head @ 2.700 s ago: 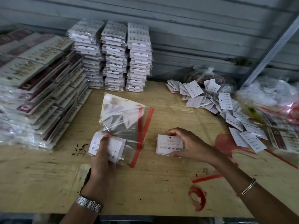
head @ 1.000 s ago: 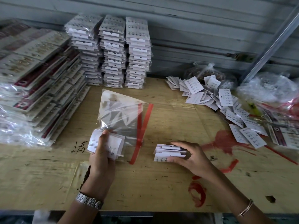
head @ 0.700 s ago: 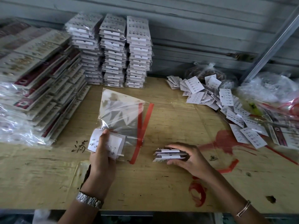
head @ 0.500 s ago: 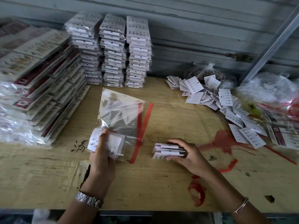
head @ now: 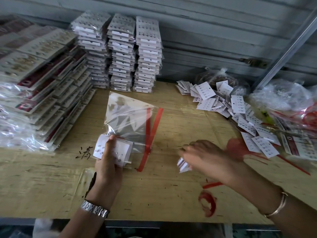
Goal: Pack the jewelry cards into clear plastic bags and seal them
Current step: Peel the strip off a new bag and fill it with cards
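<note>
My left hand (head: 107, 162) grips a small stack of white jewelry cards (head: 124, 150) together with the near corner of a clear plastic bag (head: 128, 117); the bag has a red seal strip (head: 151, 140) and lies flat on the table. Whether those cards are inside the bag I cannot tell. My right hand (head: 207, 158), blurred, holds a second small stack of white cards (head: 183, 164) just above the table, most of it hidden under the palm. A loose pile of white jewelry cards (head: 228, 107) spreads along the far right.
Three tall stacks of bagged cards (head: 120, 54) stand at the back. A sloping heap of bagged cards (head: 39, 83) fills the left. Plastic bags with red ties (head: 291, 107) lie at the far right. The cardboard-covered table (head: 154, 194) has red paint marks near my right wrist.
My right hand turned the card stack from flat to edge-on, squared it on the table, and now lifts it tilted toward me. My left hand has stayed still on its cards and bag.
</note>
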`<action>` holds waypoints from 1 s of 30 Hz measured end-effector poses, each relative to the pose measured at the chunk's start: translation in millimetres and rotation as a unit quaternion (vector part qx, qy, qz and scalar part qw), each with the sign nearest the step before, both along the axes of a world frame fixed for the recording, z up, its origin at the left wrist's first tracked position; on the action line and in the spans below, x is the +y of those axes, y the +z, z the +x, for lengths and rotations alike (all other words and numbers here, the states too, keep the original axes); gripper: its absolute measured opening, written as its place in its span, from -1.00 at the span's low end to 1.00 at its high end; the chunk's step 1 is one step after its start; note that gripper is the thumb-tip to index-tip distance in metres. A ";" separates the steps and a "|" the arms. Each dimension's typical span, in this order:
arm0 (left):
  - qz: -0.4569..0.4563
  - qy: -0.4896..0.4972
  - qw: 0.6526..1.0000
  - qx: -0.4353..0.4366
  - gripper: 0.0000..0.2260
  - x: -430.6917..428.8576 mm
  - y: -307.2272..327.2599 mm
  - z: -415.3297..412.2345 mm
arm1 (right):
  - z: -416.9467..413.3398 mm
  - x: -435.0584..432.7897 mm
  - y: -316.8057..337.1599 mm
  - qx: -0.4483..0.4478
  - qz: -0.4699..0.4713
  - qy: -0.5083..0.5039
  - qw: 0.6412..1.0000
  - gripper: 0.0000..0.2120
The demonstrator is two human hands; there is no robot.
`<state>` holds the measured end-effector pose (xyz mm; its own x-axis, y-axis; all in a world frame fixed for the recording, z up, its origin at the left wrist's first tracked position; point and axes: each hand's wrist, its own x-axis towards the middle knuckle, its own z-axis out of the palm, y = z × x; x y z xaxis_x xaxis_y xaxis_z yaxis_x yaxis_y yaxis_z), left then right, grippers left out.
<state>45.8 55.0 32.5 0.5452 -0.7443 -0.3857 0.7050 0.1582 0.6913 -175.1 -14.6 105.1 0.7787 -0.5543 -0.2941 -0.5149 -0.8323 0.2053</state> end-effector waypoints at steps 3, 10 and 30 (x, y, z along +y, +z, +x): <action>0.002 0.001 1.000 0.007 -0.53 -1.0 -2.3 1.4 | 8.7 -2.5 -16.9 0.050 -0.009 0.019 0.999 -0.57; -0.009 0.006 1.000 0.019 -0.56 -3.0 -4.9 2.0 | -1.5 -11.1 -35.5 0.011 0.013 0.024 1.000 -0.30; -0.023 -0.029 0.999 -0.018 -0.62 -3.6 -16.6 6.2 | -22.9 -2.9 -57.8 -0.473 0.368 -0.176 0.781 -0.74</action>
